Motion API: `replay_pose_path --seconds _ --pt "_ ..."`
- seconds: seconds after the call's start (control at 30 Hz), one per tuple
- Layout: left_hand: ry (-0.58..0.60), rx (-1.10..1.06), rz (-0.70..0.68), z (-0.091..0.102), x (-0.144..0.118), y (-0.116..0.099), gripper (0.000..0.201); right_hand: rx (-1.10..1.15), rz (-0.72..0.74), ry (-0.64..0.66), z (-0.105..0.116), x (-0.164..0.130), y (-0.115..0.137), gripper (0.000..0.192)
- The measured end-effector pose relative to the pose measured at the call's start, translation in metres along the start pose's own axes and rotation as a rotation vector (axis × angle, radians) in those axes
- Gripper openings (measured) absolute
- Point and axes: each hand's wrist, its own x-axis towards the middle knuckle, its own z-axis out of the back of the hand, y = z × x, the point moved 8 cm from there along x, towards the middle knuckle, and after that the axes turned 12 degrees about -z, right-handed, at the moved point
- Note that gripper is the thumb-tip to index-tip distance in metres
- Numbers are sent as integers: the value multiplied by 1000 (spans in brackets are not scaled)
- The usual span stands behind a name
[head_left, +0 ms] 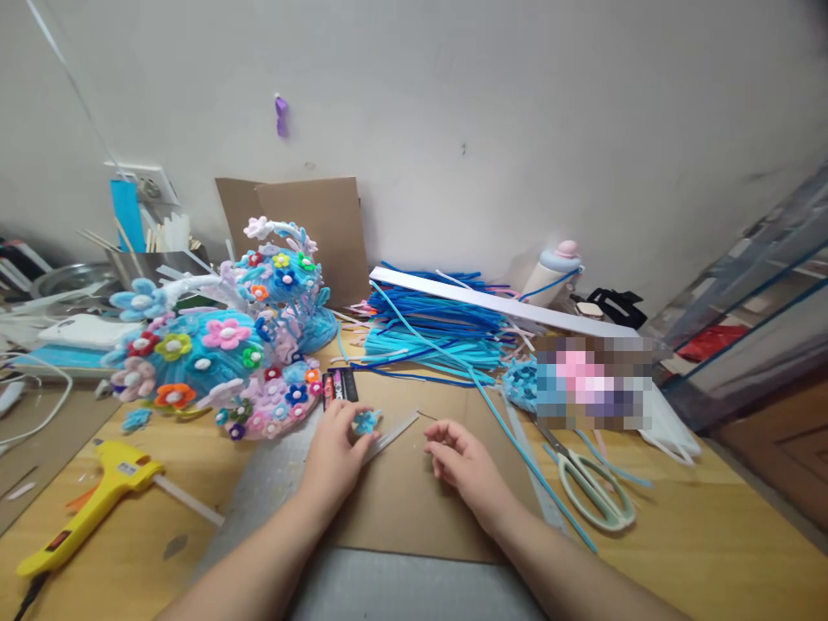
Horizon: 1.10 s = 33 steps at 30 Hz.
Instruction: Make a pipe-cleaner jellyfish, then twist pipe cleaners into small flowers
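**Risk: small flower slipping from a light pinch**

I see my left hand (333, 453) pinching a blue pipe-cleaner flower (366, 421) at its fingertips, over the metal ruler (393, 434). My right hand (462, 461) rests loosely curled, holding nothing. Beyond the fingers, the glue gun (97, 500) could, I judge, snag a forearm.

Plain off-white plaster wall (517, 103), pale wooden tabletop (699, 535), brown cardboard sheet (310, 224) leaning against wall, even soft light.

Desk layout, centre outward
Glue gun (90, 504) lower left; scissors (592, 487) lower right; pipe cleaners (433, 323) behind cardboard sheet (414, 500).
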Motion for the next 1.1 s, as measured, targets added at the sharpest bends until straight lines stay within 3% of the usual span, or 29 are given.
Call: replay_pose_path --seconds 0.27,0.47,0.67,0.8,0.93,1.0,1.1 --pt "73 22 34 -13 -3 12 42 -40 -30 35 -8 -4 -3 19" --pt "74 -14 45 -15 -3 20 29 -66 -74 47 -9 -6 -4 17" --pt "72 -104 46 -17 -4 19 27 -206 -93 87 -12 -7 1 13" --pt "31 -88 17 -4 -3 6 22 -491 -34 209 -19 -30 24 11" --pt "-44 -85 -61 9 -8 -19 17 -770 70 298 -25 -77 61 15" --pt "-1 -89 -124 3 -17 -35 16 -793 152 309 -25 -99 82 13" --pt "218 -151 -196 -23 -34 -55 18 -814 323 256 -15 -115 111 28"
